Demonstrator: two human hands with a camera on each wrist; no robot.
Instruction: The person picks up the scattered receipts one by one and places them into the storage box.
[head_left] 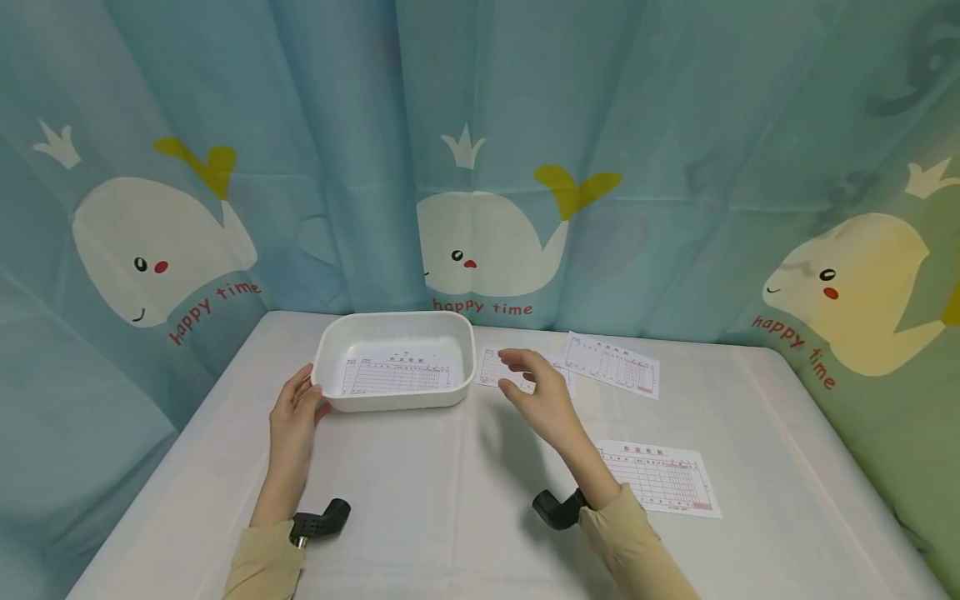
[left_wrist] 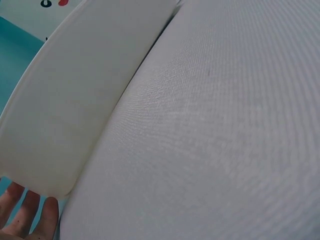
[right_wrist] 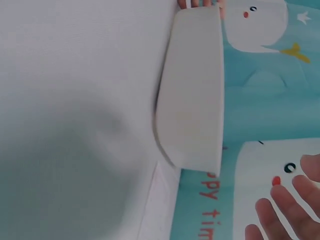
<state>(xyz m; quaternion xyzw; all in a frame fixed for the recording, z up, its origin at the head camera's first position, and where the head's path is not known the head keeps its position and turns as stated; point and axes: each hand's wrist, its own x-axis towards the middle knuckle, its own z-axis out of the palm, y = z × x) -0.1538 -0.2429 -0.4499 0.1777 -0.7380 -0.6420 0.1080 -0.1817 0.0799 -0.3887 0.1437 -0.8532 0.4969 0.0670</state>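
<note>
A white plastic basin (head_left: 397,403) stands at the back left of the table, with printed receipt forms (head_left: 401,375) lying inside. My left hand (head_left: 294,408) touches the outside of its left end, near the front corner; in the left wrist view the fingers (left_wrist: 47,217) rest against the end wall. My right hand (head_left: 546,404) is raised over the table, right of the basin, thumb and fingers apart and nothing between them. Partly behind it lies a receipt form (head_left: 491,367). Another form (head_left: 611,367) lies further right, and one more (head_left: 660,479) lies nearer, beside the right forearm.
A white cloth (head_left: 420,500) covers the table. Behind it hangs a blue-green curtain (head_left: 337,208) printed with whales, close to the basin's far side. Each wrist wears a black camera mount, one on the left (head_left: 321,522) and one on the right (head_left: 558,508).
</note>
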